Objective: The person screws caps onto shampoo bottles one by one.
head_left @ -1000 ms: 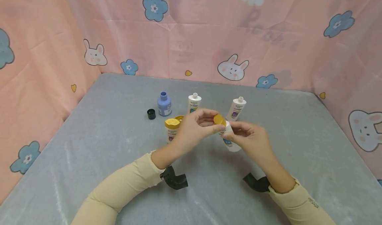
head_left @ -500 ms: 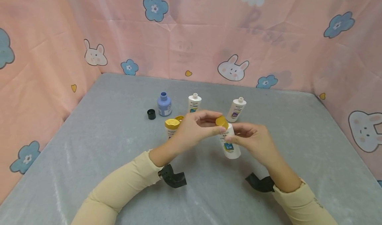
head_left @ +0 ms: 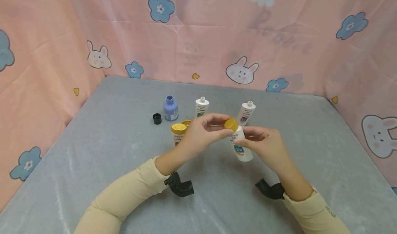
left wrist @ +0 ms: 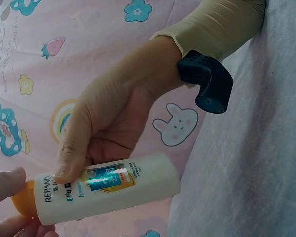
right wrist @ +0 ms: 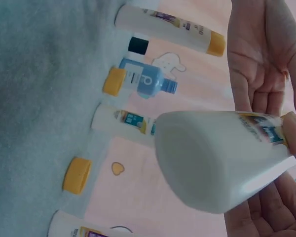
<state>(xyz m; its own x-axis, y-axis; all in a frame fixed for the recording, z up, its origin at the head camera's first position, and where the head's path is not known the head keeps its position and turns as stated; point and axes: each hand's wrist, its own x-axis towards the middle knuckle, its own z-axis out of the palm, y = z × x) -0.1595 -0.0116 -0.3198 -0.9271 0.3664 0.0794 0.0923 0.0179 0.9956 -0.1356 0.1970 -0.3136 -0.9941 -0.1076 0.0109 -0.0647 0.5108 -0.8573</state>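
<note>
A white shampoo bottle is held tilted over the table, its gold cap at the upper end leaning left. Thumb and fingers of my right hand grip the bottle's body near the shoulder. My left hand pinches the cap between thumb and fingers. In the left wrist view the cap sits against the bottle's top, and the label shows blue and yellow. The right wrist view looks at the bottle's broad base; there the bottle's body hides the cap.
A blue bottle with a bare neck stands beside a black cap. Two uncapped white bottles, one at centre and one at right, stand behind the hands. A gold-capped bottle is by my left wrist. Loose gold caps lie on the table.
The bottle's base has swung down toward me, then risen slightly, so more of the label faces the head camera. The cap has shifted slightly right; both hands keep their grip.
</note>
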